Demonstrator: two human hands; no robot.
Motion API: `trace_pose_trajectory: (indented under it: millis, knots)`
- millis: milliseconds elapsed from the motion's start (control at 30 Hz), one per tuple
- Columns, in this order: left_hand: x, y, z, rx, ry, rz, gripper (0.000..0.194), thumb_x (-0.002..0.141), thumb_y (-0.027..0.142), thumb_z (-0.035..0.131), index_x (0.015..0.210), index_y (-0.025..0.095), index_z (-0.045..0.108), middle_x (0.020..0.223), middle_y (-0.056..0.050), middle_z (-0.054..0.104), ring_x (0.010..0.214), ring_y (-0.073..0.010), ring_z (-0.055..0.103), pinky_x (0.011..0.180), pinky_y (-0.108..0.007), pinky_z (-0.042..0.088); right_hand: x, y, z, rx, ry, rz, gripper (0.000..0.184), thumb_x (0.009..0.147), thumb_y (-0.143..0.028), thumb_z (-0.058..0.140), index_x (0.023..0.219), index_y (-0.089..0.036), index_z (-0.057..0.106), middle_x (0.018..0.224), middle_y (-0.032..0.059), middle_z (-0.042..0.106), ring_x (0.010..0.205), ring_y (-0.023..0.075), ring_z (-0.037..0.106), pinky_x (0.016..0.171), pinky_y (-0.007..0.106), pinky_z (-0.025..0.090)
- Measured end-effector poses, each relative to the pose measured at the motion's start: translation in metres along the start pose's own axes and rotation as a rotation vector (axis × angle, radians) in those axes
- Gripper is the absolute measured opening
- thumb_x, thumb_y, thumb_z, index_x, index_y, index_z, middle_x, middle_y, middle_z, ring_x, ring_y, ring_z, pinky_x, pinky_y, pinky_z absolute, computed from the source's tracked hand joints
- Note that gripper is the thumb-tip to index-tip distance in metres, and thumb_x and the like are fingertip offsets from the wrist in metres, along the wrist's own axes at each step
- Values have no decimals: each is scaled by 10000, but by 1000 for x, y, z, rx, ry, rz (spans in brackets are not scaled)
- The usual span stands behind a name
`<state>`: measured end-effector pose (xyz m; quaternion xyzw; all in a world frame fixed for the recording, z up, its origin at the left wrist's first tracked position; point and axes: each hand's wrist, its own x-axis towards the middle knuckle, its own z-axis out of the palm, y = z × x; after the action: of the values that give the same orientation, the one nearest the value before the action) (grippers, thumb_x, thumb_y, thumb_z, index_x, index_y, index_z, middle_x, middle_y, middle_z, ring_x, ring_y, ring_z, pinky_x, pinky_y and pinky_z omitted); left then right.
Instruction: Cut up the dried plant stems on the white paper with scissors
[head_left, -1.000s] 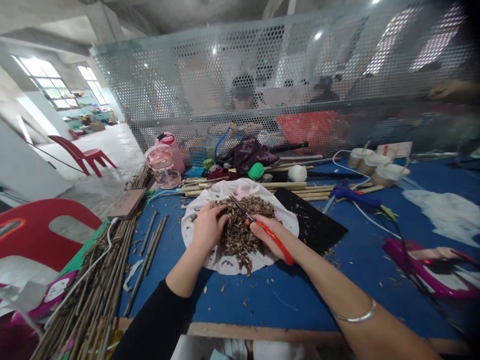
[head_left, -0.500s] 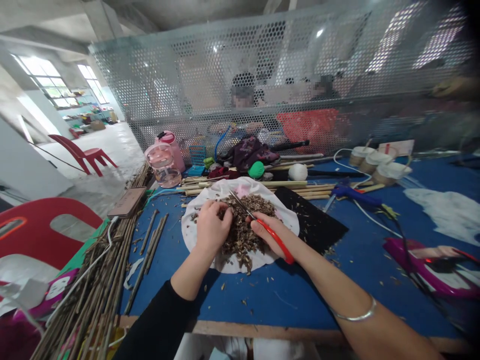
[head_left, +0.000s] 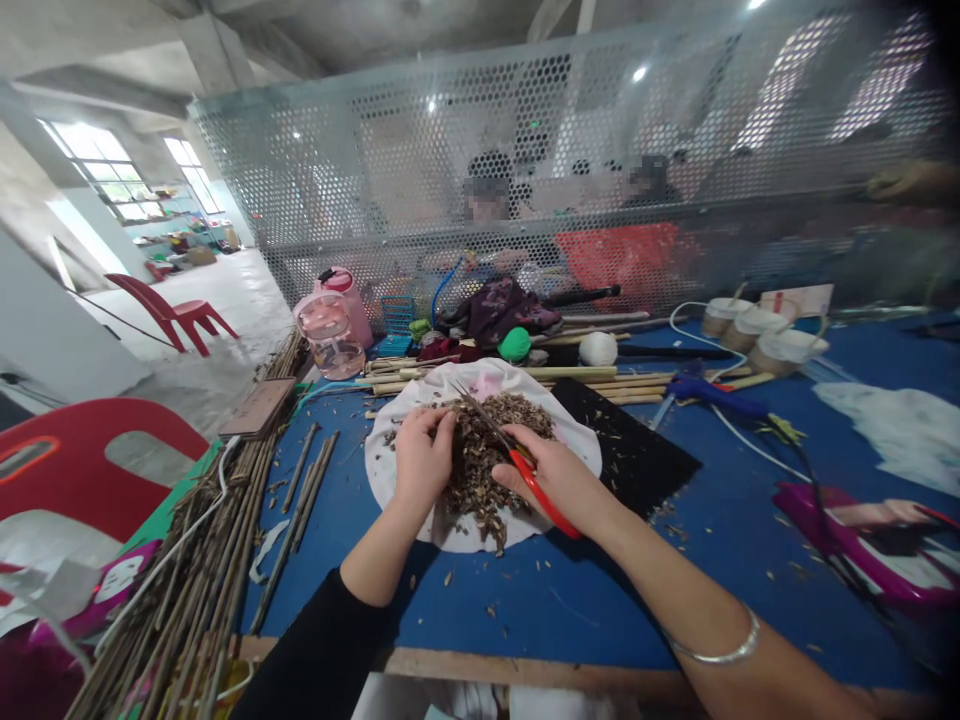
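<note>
My right hand [head_left: 559,475] grips a pair of scissors [head_left: 541,498] by its red handles, the blades pointing forward and left over a pile of dried brown plant bits [head_left: 480,490]. At the pile's left edge is my left hand [head_left: 422,460], thumb and fingers pressed together; whatever is between them is too small to make out. The scissor blades lie just right of those fingertips. Under the pile, a round white cloth [head_left: 386,490] is spread on the blue tabletop [head_left: 510,610].
Thin sticks [head_left: 195,560] line the left side, with a phone [head_left: 257,408] on them. Behind the cloth are bamboo sticks [head_left: 630,385], a green ball [head_left: 514,345] and a clear jug [head_left: 330,335]. A glue gun [head_left: 712,392] lies right of the black sheet [head_left: 630,440].
My right thumb has lowered and opened away from the scissor handles. My left fingers have straightened slightly and shifted a little left. The whole view has tilted slightly.
</note>
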<state>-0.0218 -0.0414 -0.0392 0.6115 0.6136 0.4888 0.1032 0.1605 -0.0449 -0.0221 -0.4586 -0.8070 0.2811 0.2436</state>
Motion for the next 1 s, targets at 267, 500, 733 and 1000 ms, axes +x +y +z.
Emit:
trace_pose_trajectory:
  millis: [267,500,733,1000]
  knots:
    - [-7,7,0,-181,-71,10,212,836,206,452,843,173,661,857,-43,659,838,-169,569,784,-290,415,0,-1,8,-228,79,-124,677,715,-553,588,1237,-145,445,1095,148,556,1030,280,522,874,408,415]
    - [-11,15,-2,-242,-109,18,195,815,167,469,799,164,664,834,-42,666,808,-158,581,754,-264,423,1,-1,13,-196,100,-197,720,700,-578,595,1239,-127,439,1027,143,552,974,278,523,864,429,418]
    - [-12,19,-4,-220,-83,37,211,824,194,463,739,162,653,791,-33,660,764,-149,567,721,-253,411,2,4,21,-133,142,-175,714,668,-599,615,1214,-160,476,1052,130,588,987,278,546,849,395,437]
    - [-13,14,-1,-174,-107,-31,244,828,230,449,669,151,618,689,-23,611,674,-136,521,639,-247,380,2,1,25,-99,128,-138,594,685,-501,650,1163,-180,505,992,107,627,907,249,584,780,342,448]
